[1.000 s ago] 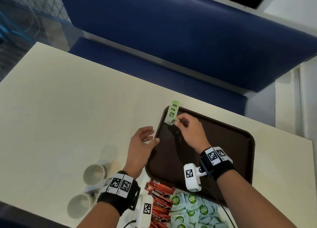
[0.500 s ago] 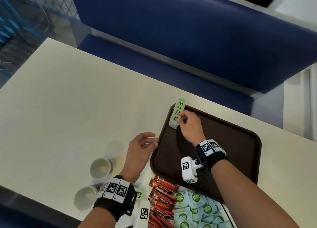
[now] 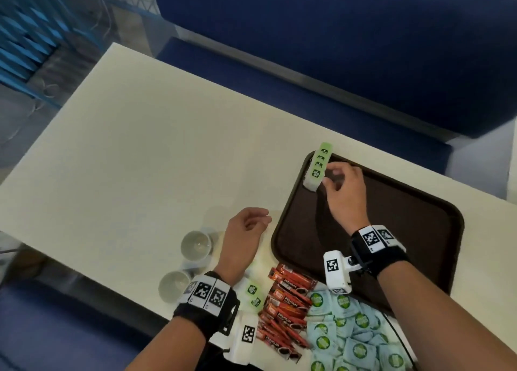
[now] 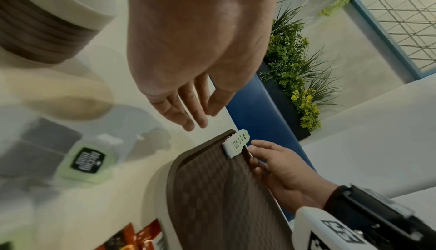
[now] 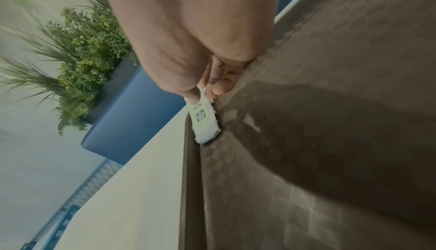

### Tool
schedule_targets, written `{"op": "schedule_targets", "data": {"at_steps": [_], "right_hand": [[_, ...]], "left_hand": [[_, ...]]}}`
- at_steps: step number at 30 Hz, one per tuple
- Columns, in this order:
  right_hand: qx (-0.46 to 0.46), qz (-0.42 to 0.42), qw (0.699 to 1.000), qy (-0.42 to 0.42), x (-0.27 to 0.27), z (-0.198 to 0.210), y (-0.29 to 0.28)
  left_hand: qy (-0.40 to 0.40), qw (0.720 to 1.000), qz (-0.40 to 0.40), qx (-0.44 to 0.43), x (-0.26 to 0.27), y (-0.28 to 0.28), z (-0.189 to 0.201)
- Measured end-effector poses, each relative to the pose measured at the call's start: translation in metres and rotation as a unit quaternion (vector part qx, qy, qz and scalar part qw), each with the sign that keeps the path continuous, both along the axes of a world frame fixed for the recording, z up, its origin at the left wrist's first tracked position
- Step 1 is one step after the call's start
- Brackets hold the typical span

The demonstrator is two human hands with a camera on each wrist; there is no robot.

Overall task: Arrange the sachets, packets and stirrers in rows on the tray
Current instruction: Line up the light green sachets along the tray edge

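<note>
At the tray's (image 3: 419, 273) far-left corner, green sachets (image 3: 319, 165) touch right-hand fingers (image 3: 331, 172).

This looks like a café or canteen: a cream table (image 3: 145, 158) faces a blue padded booth bench (image 3: 335, 49), with a brown serving tray (image 3: 419, 231), 2 paper cups (image 3: 195, 245), heaps of red coffee sticks (image 3: 285, 303) and pale sachets (image 3: 352, 340), and a planter of greenery (image 4: 295, 78) behind the seating.
</note>
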State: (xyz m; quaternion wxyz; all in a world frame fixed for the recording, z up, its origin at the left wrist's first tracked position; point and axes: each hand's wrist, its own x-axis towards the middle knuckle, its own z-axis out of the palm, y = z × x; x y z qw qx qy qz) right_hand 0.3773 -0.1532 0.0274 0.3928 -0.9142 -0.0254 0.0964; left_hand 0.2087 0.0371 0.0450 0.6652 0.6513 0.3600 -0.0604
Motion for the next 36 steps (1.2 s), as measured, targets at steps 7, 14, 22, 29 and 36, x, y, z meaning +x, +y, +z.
{"op": "schedule_targets", "data": {"at_steps": [7, 14, 22, 29, 36], "right_hand": [[0.061, 0.100, 0.993, 0.033, -0.070, 0.017, 0.014], [-0.016, 0.218, 0.967, 0.129, -0.154, 0.014, 0.036], [-0.107, 0.233, 0.952, 0.166, -0.209, 0.005, 0.048], [-0.194, 0.256, 0.937, 0.135, -0.233, -0.001, 0.059], [-0.231, 0.279, 0.920, 0.149, -0.243, 0.004, 0.067]], "left_hand": [[0.014, 0.991, -0.062, 0.122, -0.042, 0.012, 0.003], [0.036, 0.943, -0.190, 0.271, -0.101, 0.010, 0.005], [0.087, 0.834, -0.340, 0.426, -0.168, -0.010, -0.013], [0.122, 0.793, -0.344, 0.487, -0.184, -0.019, -0.024], [0.150, 0.817, -0.318, 0.457, -0.179, -0.015, -0.027]]}}
